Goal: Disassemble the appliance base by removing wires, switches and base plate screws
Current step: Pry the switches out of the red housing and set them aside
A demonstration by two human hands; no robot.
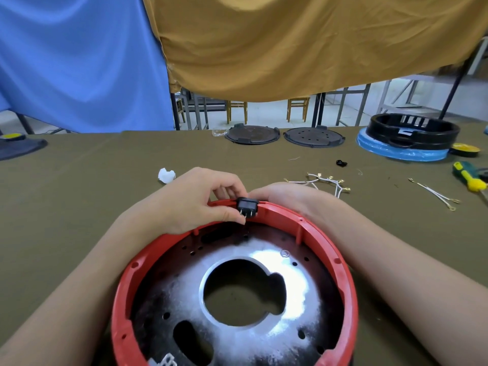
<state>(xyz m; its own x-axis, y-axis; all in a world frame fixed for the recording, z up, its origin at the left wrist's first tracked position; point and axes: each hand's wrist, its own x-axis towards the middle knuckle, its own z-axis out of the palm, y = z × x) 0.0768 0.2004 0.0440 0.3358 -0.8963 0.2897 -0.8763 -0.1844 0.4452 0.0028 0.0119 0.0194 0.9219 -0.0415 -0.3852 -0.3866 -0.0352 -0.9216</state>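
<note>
A round red appliance base [340, 262] lies in front of me with a shiny metal base plate [298, 299] inside, a large opening at its middle. A black rocker switch [247, 206] with metal terminals sits at the far rim of the base. My left hand [195, 202] pinches the switch from the left, thumb below and fingers above. My right hand [285, 196] rests behind the far rim on the outside of the base, its fingers mostly hidden. Loose white wires [324, 182] with brass terminals lie on the table beyond the base.
Another pair of wires [435, 192] lies at the right beside a green-yellow screwdriver [468, 177]. Two dark round plates [252, 134] [314, 137], a black ring housing [412, 132] on blue wrap, a white scrap [166, 175] and a small black part [341, 163] are farther back.
</note>
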